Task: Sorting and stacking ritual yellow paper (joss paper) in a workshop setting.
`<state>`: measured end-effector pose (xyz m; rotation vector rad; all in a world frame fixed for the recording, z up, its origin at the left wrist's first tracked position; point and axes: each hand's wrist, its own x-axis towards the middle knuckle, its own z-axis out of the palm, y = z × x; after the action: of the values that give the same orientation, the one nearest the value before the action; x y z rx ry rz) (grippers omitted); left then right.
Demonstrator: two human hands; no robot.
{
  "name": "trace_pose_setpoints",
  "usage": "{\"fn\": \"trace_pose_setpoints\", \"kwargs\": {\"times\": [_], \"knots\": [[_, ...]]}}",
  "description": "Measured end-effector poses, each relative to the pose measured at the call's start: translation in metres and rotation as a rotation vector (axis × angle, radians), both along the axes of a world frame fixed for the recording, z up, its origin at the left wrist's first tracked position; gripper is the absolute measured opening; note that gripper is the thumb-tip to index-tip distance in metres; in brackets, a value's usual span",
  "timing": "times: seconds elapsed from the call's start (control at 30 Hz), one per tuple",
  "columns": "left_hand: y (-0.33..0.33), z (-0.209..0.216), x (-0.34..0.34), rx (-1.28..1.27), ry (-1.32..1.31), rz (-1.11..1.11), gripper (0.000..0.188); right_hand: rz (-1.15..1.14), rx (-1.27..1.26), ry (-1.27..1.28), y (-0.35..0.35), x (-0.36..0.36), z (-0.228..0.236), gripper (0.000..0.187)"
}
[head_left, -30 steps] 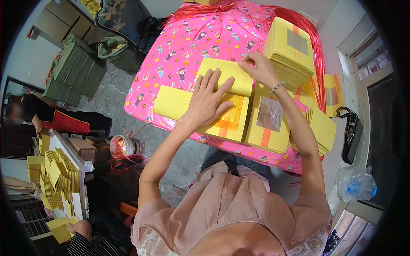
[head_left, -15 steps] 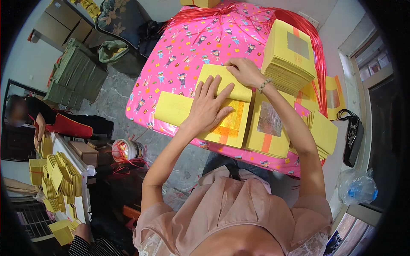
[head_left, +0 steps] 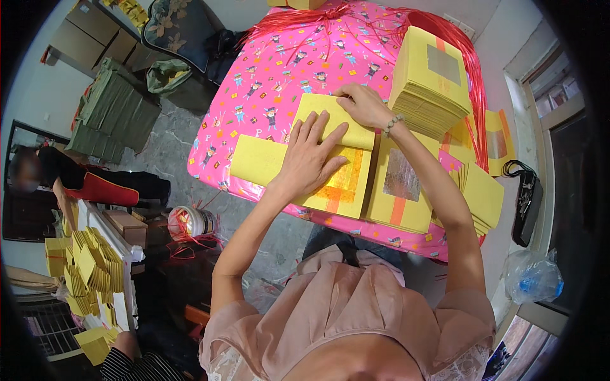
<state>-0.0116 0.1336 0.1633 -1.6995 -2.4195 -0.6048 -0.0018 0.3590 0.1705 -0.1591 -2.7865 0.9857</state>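
My left hand (head_left: 310, 152) lies flat, fingers spread, on a yellow paper sheet (head_left: 354, 132) whose far part is folded over. One side of yellow paper (head_left: 254, 159) sticks out to the left beneath this hand. My right hand (head_left: 365, 106), with a bead bracelet at the wrist, has its fingers curled at the sheet's far edge and appears to pinch it; the fingertips are partly hidden. Below the fold shows a sheet with an orange-gold foil square (head_left: 346, 181). Just right of it, under my right forearm, is a yellow paper stack (head_left: 416, 216) with a silver foil square.
A tall yellow paper stack (head_left: 426, 95) stands at the table's right, beside red plastic strands (head_left: 467, 57). More yellow sheets (head_left: 481, 197) fan out near the right edge. The pink patterned cloth (head_left: 244, 95) covers the table. At left, other people are by a table with yellow bundles (head_left: 95, 260).
My hands and the paper stay in nearly the same place. At the left, a co-worker's arm and head have shifted slightly.
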Motion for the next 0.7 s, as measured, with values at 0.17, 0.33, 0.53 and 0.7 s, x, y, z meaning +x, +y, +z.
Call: {"fn": "trace_pose_setpoints", "kwargs": {"times": [0.17, 0.33, 0.53, 0.7], "knots": [[0.001, -0.001, 0.0, -0.001, 0.004, 0.001, 0.06, 0.006, 0.011, -0.055, -0.002, -0.004, 0.005, 0.029], [0.001, -0.002, 0.0, 0.01, -0.016, -0.005, 0.059, 0.025, 0.076, -0.037, -0.001, -0.004, 0.003, 0.027], [-0.001, -0.004, -0.001, -0.002, -0.032, -0.001, 0.058, 0.018, 0.091, -0.085, -0.006, -0.002, 0.01, 0.027], [0.0, -0.004, 0.001, -0.003, -0.039, -0.004, 0.057, 0.041, 0.194, 0.157, -0.016, 0.027, 0.003, 0.031]]}}
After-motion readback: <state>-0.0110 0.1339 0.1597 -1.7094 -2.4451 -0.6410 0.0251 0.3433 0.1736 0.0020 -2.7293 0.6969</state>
